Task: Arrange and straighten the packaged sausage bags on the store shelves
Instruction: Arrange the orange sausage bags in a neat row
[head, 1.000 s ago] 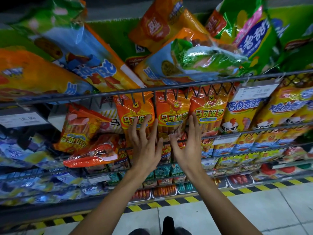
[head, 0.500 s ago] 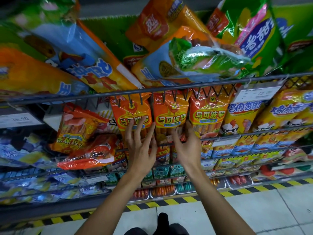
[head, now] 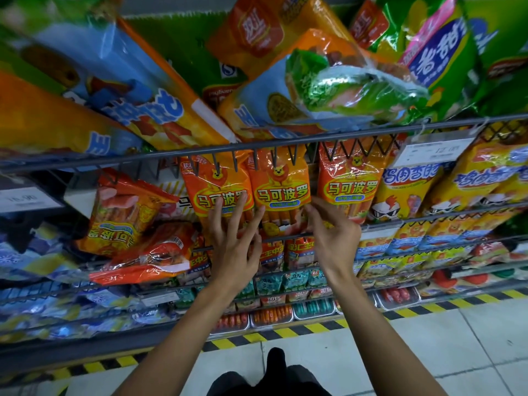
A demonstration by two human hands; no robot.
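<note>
Three orange sausage bags stand upright in a row behind the wire shelf rail (head: 285, 144): a left bag (head: 211, 184), a middle bag (head: 281, 187) and a right bag (head: 350, 184). My left hand (head: 234, 241) lies with spread, straight fingers against the lower part of the left bag. My right hand (head: 333, 235) has its fingers curled at the bottom right corner of the middle bag; how firmly it grips is hard to tell. Two orange-red bags lie askew at the left, one tilted (head: 125, 212) and one flat (head: 148, 255).
Large blue, orange and green bags (head: 137, 90) are heaped on the shelf above. Yellow chicken-sausage bags (head: 405, 192) fill the right side. Price tags (head: 431, 151) hang on the rail. Lower shelves hold small packs; a yellow-black stripe (head: 285, 332) edges the tiled floor.
Both hands have dropped lower on the orange bags. My right hand's fingers went from straight to curled at the middle bag's lower corner. The view has shifted closer.
</note>
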